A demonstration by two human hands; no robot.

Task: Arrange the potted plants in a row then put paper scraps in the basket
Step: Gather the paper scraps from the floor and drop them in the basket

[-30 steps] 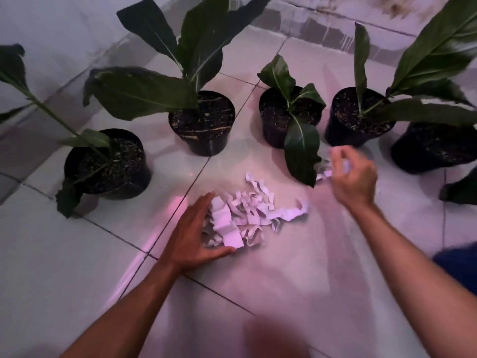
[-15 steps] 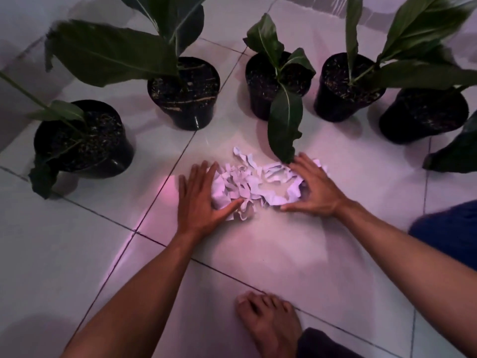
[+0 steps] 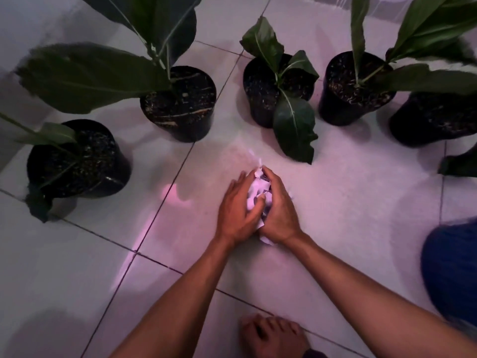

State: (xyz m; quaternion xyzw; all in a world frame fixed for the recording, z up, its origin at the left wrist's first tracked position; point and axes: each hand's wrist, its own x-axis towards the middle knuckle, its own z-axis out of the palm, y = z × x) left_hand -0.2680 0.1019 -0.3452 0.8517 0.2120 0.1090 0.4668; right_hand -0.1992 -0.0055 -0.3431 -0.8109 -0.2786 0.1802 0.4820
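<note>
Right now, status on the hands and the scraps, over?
Left hand and right hand cupped together around the paper scraps. Five potted plants in an arc beyond. No basket in view.

Glossy tile floor (image 3: 335, 202); crumpled paper scraps (image 3: 259, 192).

Five black pots (image 3: 178, 104) arc across the top of the frame with a drooping leaf (image 3: 294, 130) reaching lowest at centre, a bare foot (image 3: 273, 337) blocks the bottom, while open floor (image 3: 64, 280) lies lower left and centre right.
</note>
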